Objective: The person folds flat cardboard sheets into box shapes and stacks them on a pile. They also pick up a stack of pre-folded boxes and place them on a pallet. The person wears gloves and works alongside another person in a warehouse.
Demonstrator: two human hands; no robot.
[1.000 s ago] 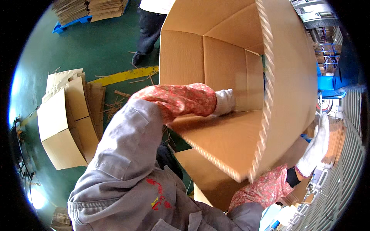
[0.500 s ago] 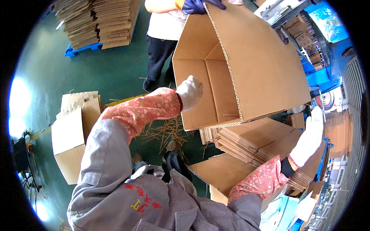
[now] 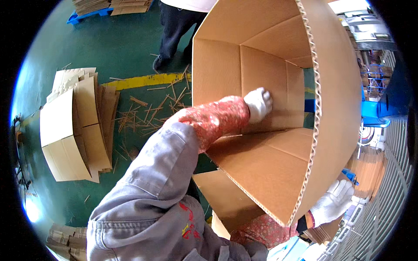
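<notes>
Fingers (image 3: 261, 102) of the gloved left hand (image 3: 257, 104) press flat against the back panel inside the big open cardboard box (image 3: 270, 174), while the right hand (image 3: 333, 202) at four o'clock grips its outer wall, likely bracing it open. Flattened boxes (image 3: 74, 130) lie at nine o'clock on the green floor (image 3: 122, 48); another person's legs (image 3: 174, 30) stand at twelve.

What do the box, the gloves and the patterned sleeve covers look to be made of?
Box: brown corrugated cardboard, matte; the cut edge shows the wavy fluting.
Gloves, on the left hand and right hand: white knit, probably cotton; soft ribbed look, no visible coating.
Sleeve covers: thin red floral printed fabric, wrinkled and gathered at the wrist; which fibre, I cannot tell.
</notes>
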